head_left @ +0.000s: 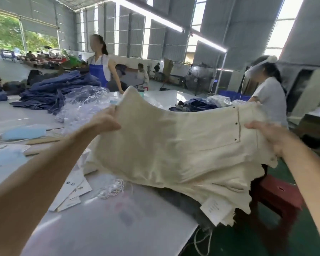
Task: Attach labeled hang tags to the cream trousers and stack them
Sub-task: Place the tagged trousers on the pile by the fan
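Both hands gripped the cream trousers (174, 145), left hand (107, 121) and right hand (266, 135) at opposite ends, above the stack (220, 185) at the table's (118, 228) right edge; soft, floppy cloth, likely best held wide.

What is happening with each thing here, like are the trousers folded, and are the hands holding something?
Left hand: grips the trousers' left edge.
Right hand: grips their right edge.
Cream trousers: held up, spread between the hands.
Cream stack: piled flat underneath at the table's edge.
Hang tag: hanging from the stack.
Loose tags: scattered on the table.
Strings: tangled in a heap.
Blue trousers: piled messily.
Red stool: upright, nobody on it.
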Available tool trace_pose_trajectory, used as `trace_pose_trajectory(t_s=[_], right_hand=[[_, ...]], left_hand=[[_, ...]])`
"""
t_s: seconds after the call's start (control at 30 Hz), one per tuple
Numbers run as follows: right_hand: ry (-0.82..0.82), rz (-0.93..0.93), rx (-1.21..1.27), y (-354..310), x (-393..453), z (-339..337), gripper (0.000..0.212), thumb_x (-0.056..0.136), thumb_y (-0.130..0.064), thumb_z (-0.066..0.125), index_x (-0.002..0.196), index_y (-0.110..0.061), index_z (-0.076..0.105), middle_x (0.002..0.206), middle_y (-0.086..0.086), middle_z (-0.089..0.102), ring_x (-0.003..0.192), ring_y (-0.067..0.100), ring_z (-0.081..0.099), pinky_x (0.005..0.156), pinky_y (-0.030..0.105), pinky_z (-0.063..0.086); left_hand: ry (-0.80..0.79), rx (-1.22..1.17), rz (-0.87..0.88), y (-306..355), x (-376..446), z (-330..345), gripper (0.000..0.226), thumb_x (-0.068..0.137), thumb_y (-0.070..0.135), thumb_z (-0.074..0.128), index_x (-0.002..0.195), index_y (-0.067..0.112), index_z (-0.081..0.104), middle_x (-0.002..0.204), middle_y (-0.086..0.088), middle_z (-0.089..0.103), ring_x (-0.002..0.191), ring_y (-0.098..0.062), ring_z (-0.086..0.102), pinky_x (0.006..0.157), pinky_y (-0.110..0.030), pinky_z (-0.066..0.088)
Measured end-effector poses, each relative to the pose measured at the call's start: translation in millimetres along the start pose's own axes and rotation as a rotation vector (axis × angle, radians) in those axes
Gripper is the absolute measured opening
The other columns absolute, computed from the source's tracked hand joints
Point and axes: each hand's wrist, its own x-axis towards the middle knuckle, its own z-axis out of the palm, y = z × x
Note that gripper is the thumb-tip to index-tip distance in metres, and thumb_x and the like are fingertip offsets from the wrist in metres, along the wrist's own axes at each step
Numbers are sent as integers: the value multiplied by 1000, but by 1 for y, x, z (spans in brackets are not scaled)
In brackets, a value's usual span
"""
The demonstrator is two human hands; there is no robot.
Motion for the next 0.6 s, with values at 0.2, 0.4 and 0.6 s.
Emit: trace_pose_trajectory(t_s=[0.2,0.4,0.6], right_hand=[[154,-18,201,30,33,-11,27,69,-24,78,87,-13,61,91,15,66,84,32,64,87,51,51],[175,-3,317,43,63,-1,21,74,-20,75,74,-14,55,76,10,62,69,26,59,58,30,46],[-26,85,-398,106,84,19,44,84,-44,65,93,-1,58,74,5,56,70,19,53,55,30,37]], left_hand=[[232,167,148,71,94,52,42,82,12,60,121,16,46,110,-17,60,102,-36,57,78,-40,44],[320,231,200,85,146,97,36,86,11,58,120,14,49,105,-18,64,93,-37,61,69,-36,38],[-12,519,47,53,137,176,59,90,33,57,140,15,31,139,-12,42,128,-33,38,101,-44,38]])
